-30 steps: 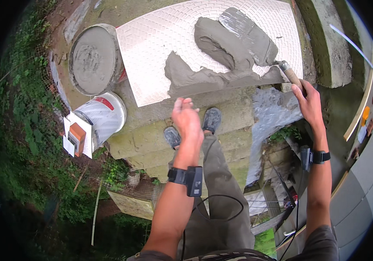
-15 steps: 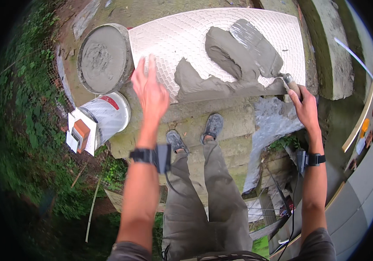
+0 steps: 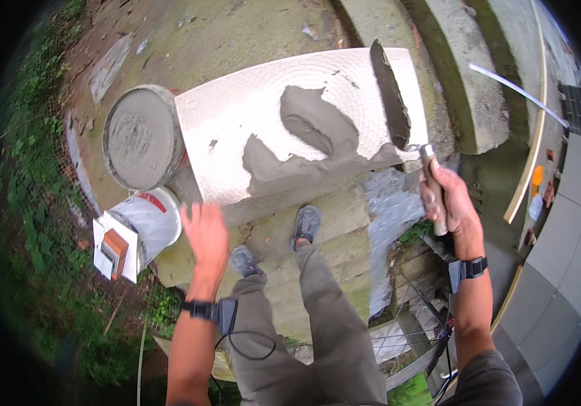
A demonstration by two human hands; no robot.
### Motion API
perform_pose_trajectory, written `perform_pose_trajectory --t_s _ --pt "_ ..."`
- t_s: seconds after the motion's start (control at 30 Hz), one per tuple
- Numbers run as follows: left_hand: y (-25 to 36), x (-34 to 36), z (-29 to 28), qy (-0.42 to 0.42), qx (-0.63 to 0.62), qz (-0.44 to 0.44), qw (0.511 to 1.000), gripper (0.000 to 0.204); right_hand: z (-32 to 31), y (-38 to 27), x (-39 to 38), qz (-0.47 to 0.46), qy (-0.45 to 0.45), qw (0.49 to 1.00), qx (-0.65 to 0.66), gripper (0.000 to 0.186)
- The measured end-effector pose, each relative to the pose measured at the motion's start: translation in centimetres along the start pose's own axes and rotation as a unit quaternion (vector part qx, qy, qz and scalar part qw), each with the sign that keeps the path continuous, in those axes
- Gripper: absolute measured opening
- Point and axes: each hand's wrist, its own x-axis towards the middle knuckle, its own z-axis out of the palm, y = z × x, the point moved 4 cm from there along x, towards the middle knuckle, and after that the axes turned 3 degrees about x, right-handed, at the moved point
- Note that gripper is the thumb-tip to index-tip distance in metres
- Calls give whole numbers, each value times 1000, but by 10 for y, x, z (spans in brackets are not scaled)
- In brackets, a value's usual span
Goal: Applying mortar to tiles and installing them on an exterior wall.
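My right hand (image 3: 454,203) is closed round the handle of a trowel (image 3: 392,95). Its mortar-smeared blade stands nearly on edge over the right end of a white panel with a raised paving-like pattern (image 3: 223,128). Grey wet mortar (image 3: 317,115) lies in a thick patch at the panel's middle and along its near edge, with a hollow dragged in it. My left hand (image 3: 207,233) is held in the air off the panel's near left corner, fingers apart and holding nothing. Whether the blade touches the panel I cannot tell.
Left of the panel stands a round tub full of grey mortar (image 3: 177,139). Nearer is a white bucket (image 3: 158,220) beside a white board (image 3: 130,260) bearing an orange-brown block (image 3: 117,247). Concrete steps (image 3: 463,81) rise at right. My feet stand on mossy concrete; plants grow at left.
The trowel blade, earlier flat over the mortar, has turned up on edge and shifted toward the panel's right end. My left hand has drawn back from over the panel. The whole view has shifted.
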Motion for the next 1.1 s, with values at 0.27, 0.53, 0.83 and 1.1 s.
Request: perform_pose_trajectory --t_s 0.27,0.53,0.83,1.1 --pt "-88 -95 -34 35 -156 -189 969 23 62 -13 -28 31 18 994 -105 40" --pt "-148 -165 -22 63 -297 -301 904 32 191 -93 7 -86 5 812 -577 44" --pt "-176 -184 -9 -3 -260 -386 885 20 276 -110 158 -127 1 699 -704 56" --pt "-207 -240 -1 5 -272 -436 858 23 337 -146 188 -217 127 741 -622 40"
